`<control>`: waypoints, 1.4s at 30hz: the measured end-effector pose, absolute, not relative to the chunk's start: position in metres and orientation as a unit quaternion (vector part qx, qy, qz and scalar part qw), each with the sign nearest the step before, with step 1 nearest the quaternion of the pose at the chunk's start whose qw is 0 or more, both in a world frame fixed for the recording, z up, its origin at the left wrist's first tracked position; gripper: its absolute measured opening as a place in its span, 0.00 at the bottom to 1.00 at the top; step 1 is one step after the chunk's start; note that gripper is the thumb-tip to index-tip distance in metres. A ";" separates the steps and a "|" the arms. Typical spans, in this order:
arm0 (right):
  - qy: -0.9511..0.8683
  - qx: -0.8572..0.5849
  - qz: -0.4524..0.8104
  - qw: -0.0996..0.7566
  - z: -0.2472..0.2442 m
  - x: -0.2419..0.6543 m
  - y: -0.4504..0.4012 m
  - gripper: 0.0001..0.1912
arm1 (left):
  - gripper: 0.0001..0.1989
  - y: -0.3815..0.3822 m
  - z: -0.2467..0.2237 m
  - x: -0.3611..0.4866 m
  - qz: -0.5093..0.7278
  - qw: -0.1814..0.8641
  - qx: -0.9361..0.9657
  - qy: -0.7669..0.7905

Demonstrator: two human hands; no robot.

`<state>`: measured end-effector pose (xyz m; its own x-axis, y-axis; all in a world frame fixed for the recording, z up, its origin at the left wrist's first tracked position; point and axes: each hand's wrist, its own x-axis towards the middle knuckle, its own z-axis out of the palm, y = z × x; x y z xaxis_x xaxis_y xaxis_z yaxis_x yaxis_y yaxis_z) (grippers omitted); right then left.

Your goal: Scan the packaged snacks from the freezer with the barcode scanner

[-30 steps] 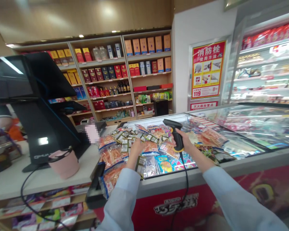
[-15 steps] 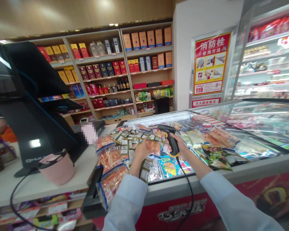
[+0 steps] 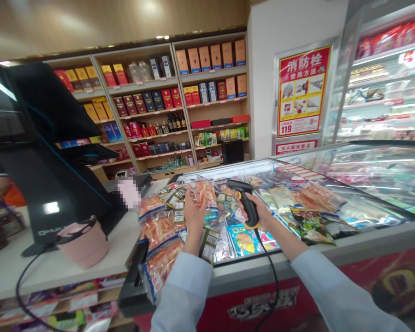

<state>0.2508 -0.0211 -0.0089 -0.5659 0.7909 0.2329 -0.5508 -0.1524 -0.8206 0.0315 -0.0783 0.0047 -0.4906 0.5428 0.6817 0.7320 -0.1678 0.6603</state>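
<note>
My right hand (image 3: 259, 210) is wrapped round the handle of a black and yellow barcode scanner (image 3: 251, 210), its head turned left and its cable hanging down over the freezer front. With my left hand (image 3: 194, 214) I grip a clear packet of orange-brown snacks (image 3: 207, 190), raised a little above the pile on the freezer's glass top. Below and around it lie small dark green and gold packets (image 3: 180, 210). Larger orange snack bags (image 3: 159, 223) are heaped at the left. A blue packet with a yellow picture (image 3: 244, 239) shows between my hands.
A counter (image 3: 121, 235) at the left bears a black till screen (image 3: 55, 106) and a pink container (image 3: 83, 242). More snack bags (image 3: 311, 226) lie on the freezer to the right. Shelves of boxed goods (image 3: 159, 99) stand behind.
My left hand has shifted left and up, and the orange-brown snack packet is now raised in it. My right hand and the scanner have barely moved.
</note>
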 end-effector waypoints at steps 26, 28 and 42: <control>-0.501 -0.058 0.751 0.426 -0.009 0.256 -0.027 0.17 | 0.37 -0.074 -0.003 0.025 -0.608 0.083 -0.506 -0.606; -0.500 -0.056 0.752 0.425 -0.009 0.256 -0.027 0.17 | 0.37 -0.073 -0.003 0.024 -0.610 0.080 -0.505 -0.605; -0.480 -0.078 0.740 0.464 0.008 0.265 -0.030 0.18 | 0.18 -0.075 0.017 0.028 -0.551 0.162 -0.594 -0.562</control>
<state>0.2649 -0.0304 0.0080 -0.5567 0.7622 0.3304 -0.6120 -0.1073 -0.7835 0.0282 -0.0751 0.0167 -0.2405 0.4896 0.8381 0.8477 -0.3146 0.4271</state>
